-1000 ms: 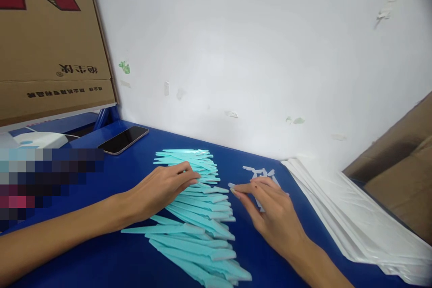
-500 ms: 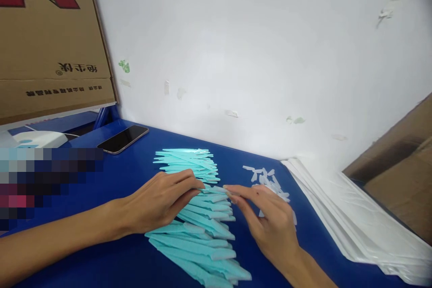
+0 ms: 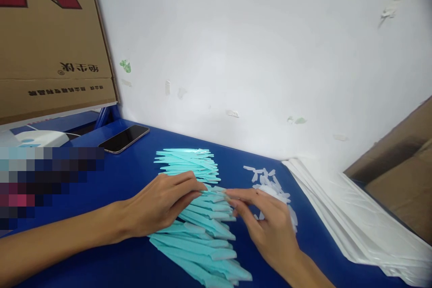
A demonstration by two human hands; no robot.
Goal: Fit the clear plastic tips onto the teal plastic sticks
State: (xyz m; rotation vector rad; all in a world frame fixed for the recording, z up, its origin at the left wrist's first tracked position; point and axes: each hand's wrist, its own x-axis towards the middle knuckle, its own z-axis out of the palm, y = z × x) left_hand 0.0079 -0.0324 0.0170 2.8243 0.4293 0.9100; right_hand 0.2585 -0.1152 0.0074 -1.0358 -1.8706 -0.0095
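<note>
Between my hands is a slim teal eyebrow razor, lying roughly level above a heap of the same kind. My left hand pinches its left part between thumb and fingertips. At its right end, my right hand is closed in a pinch on a small translucent blade cap, mostly hidden by the fingertips. Below lie several teal razors with pale, frosted caps on their right ends. Behind my left hand sits a second pile of thinner teal razors. Loose translucent caps are scattered beyond my right hand.
A phone lies at the back left of the blue table. White plastic bags are stacked along the right edge. Cardboard boxes stand at the left and right. A white wall closes off the back.
My right fingertips have shifted slightly down at the razor's right end. The left hand keeps its pinch, and the piles stay the same.
</note>
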